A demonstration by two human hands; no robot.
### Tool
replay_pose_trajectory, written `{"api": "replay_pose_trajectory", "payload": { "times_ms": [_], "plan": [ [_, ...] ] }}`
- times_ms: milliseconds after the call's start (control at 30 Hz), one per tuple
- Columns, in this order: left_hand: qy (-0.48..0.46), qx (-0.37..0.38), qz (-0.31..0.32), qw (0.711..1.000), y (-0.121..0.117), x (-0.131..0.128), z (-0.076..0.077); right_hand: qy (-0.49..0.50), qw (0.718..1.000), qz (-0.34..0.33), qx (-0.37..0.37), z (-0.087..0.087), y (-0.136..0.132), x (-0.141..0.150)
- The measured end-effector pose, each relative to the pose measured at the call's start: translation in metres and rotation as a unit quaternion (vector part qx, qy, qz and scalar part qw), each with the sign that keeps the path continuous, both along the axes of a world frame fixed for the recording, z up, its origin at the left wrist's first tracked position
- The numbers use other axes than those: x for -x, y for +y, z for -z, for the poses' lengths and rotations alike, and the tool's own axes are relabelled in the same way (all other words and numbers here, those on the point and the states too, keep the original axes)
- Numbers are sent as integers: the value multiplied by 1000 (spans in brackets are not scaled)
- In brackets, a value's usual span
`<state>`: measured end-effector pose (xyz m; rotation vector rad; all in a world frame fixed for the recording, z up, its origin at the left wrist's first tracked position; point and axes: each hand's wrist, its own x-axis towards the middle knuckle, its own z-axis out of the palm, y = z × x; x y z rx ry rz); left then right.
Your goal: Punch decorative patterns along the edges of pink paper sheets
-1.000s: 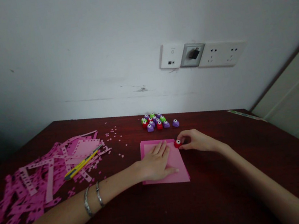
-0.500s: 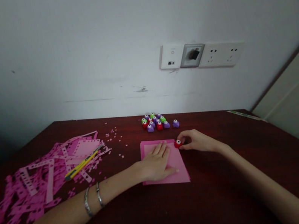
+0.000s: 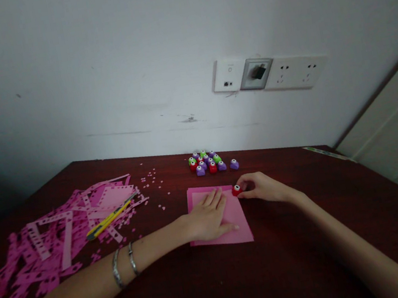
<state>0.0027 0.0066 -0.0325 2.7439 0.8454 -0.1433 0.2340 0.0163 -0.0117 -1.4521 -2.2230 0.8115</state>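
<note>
Pinching, right hand point(image 3: 262, 187): thumb and fingertips clamped on red punch point(image 3: 236, 191).
Red punch: at the back right corner of the pink paper stack point(image 3: 241, 231); bite on paper too small to tell.
Pressing, left hand point(image 3: 208, 217): flat on the stack, fingers close together, thumb apart.
Paper risk: perhaps skewing from a slack left palm, or tearing from a tilted punch.
Containers: none in view; other punches point(image 3: 213, 168) loose near the back edge of the table point(image 3: 222, 287), yellow cutter point(image 3: 111, 218) on pink scraps point(image 3: 67, 239) toward the left edge.

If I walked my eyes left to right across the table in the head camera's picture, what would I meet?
Pink paper scraps, left hand, small red punch, right hand, narrow pale strip.
</note>
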Motion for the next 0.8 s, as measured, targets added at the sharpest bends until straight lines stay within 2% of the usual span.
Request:
{"api": "replay_pose_trajectory", "payload": {
  "times_ms": [467,800],
  "plan": [
    [-8,-9,-2,1000,1,0,4,22,1000,-5,10,0,2,-7],
    [0,12,-19,1000,0,2,-4,38,999,25,17,2,6,-24]
  ]
}}
